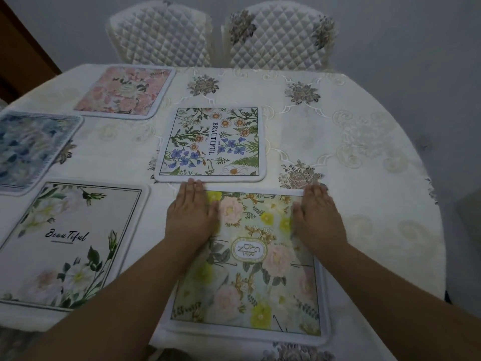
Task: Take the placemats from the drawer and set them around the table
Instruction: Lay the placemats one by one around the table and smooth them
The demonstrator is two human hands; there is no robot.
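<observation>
Round table (364,157) under a cream embroidered cloth; two quilted chairs (223,32) at its far edge; five placemats spread across the cloth. Nearest the camera, the "GARDEN" placemat (250,277) (pink and yellow blooms), lying flat. Left of the GARDEN placemat, just apart, the "Beautiful" white-flower placemat (67,243); beyond its far edge, nearly touching, the "BEAUTIFUL" wildflower placemat (210,143); farther left, the blue placemat (31,149); far left of it, the pink placemat (125,91). Left hand (191,214) pressed palm-down on the GARDEN placemat's far left corner, fingers flat together, gripping nothing; right hand (318,217) likewise flat on its far right corner.
</observation>
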